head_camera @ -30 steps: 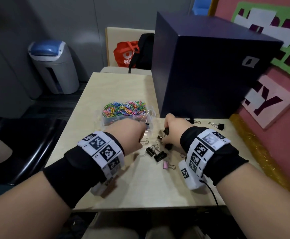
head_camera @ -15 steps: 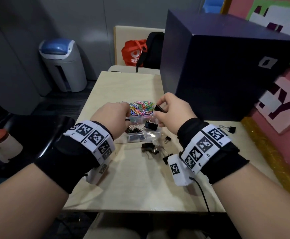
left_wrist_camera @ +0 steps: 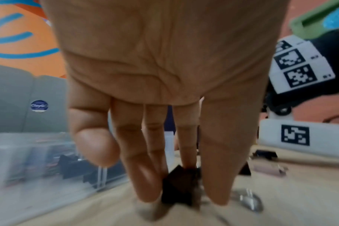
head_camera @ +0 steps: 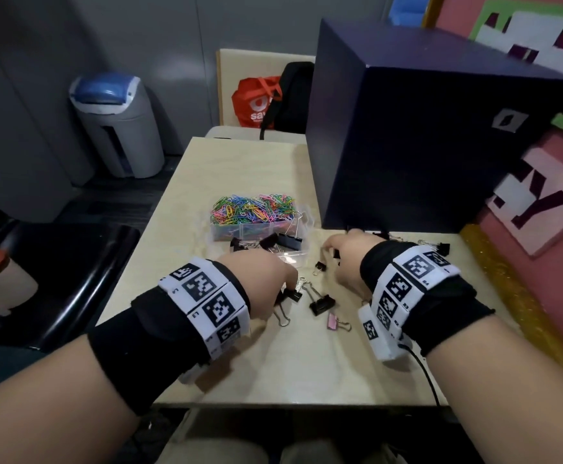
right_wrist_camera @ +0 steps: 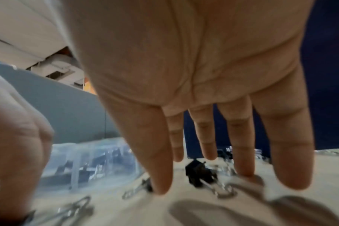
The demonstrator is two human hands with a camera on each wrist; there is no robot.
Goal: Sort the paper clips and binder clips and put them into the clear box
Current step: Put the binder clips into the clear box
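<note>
The clear box (head_camera: 301, 218) holds coloured paper clips (head_camera: 251, 209) in its far compartment and black binder clips (head_camera: 286, 241) in the near one. Loose binder clips lie on the table in front of it, among them a black one (head_camera: 322, 304) and a pink one (head_camera: 333, 320). My left hand (head_camera: 290, 289) is down on the table and pinches a black binder clip (left_wrist_camera: 179, 188) between thumb and fingers. My right hand (right_wrist_camera: 203, 183) reaches down with straight, spread fingers over a small black binder clip (right_wrist_camera: 198, 175) and holds nothing.
A large dark blue box (head_camera: 424, 145) stands at the back right of the table (head_camera: 239, 169), just behind my right hand. One more binder clip (head_camera: 440, 247) lies at the far right. A bin (head_camera: 119, 125) stands on the floor to the left.
Half a second ago both hands were up over the clear box, the right one holding a black binder clip. Both have since come down to the loose clips; the left has pinched one.
</note>
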